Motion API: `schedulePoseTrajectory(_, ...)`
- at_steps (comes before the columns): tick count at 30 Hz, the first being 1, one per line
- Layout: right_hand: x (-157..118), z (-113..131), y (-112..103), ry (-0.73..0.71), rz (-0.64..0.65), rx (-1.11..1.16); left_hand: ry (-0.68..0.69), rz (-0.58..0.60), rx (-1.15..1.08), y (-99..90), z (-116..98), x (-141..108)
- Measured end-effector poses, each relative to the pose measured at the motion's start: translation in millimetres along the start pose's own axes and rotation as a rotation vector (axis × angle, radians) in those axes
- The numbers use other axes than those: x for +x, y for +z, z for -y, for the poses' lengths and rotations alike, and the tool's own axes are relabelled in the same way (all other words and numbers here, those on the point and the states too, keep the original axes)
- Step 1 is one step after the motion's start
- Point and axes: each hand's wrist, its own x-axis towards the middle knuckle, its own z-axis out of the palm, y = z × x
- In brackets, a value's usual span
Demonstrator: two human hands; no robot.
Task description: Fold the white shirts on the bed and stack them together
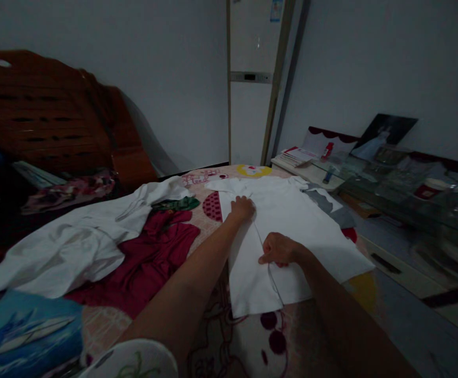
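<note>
A white garment (pixel 311 226) lies spread on a patterned cloth (pixel 252 346), its left part folded over with an edge running down the middle. My left hand (pixel 243 209) touches the upper end of that edge, fingers bent and close together; whatever is under them is hidden. Lower down, my right hand (pixel 279 250) pinches the folded edge between thumb and fingers.
White clothing (pixel 75 241), a dark red garment (pixel 150 257) and a blue printed item (pixel 32 331) lie to the left. A wooden bench (pixel 48 115) stands behind them. At the right are a glass-topped cabinet (pixel 394 189), papers (pixel 298 155) and a cup (pixel 429 188).
</note>
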Motion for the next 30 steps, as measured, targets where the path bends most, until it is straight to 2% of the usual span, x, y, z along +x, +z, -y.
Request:
schedulePoseTrajectory(4, -3.0, -2.6, -0.5, -0.029, 0.187, 0.022, -0.081, 0.024, 0.01, -5.1, -7.5, 2.6)
schedulePoseTrajectory(7, -3.6, -3.8, 0.2, -0.022, 0.243, 0.041, -0.108, 0.019, 0.021, -6.6, -7.2, 5.1)
schedulePoseTrajectory(14, -5.1, -3.8, 0.1, -0.007, 0.271, 0.066, -0.071, 0.021, -0.008, -7.4, -7.4, 6.0)
schedulePoseTrajectory(18, -3.0, -3.1, 2.5, 0.004, 0.287, 0.055, -0.104, -0.011, -0.021, -4.6, -8.6, 6.9)
schedulePoseTrajectory(24, 0.0, -9.8, 1.8, -0.036, 0.308, 0.148, -0.085, -0.142, -0.077, 4.3, -7.6, 6.8)
schedulePoseTrajectory(30, -6.9, -14.4, -6.8, -0.027, 0.271, 0.206, -0.047, -0.242, -0.157, 9.8, -6.9, 11.4)
